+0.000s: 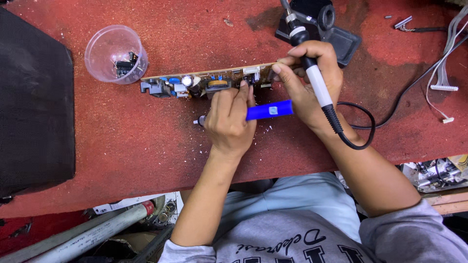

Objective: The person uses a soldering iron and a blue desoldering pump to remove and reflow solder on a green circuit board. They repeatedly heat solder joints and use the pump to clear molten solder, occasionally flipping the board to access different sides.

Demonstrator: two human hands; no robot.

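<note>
A long tan circuit board [229,74] stands on its edge on the red worktable [146,146], its components facing me. My right hand [309,90] holds a soldering iron [317,83] with a black and white handle, tip pointing away, while its fingertips pinch the board's right end. My left hand [229,122] is closed over a blue desoldering pump [269,110], whose tip sticks out to the left. Its thumb and forefinger reach up to a component at the board's middle.
A clear plastic cup [116,54] with small parts stands left of the board. A black soldering iron stand [341,41] sits at the back. The iron's black cable [363,129] loops right. White wire connectors [443,87] lie far right. A black panel [34,102] covers the left.
</note>
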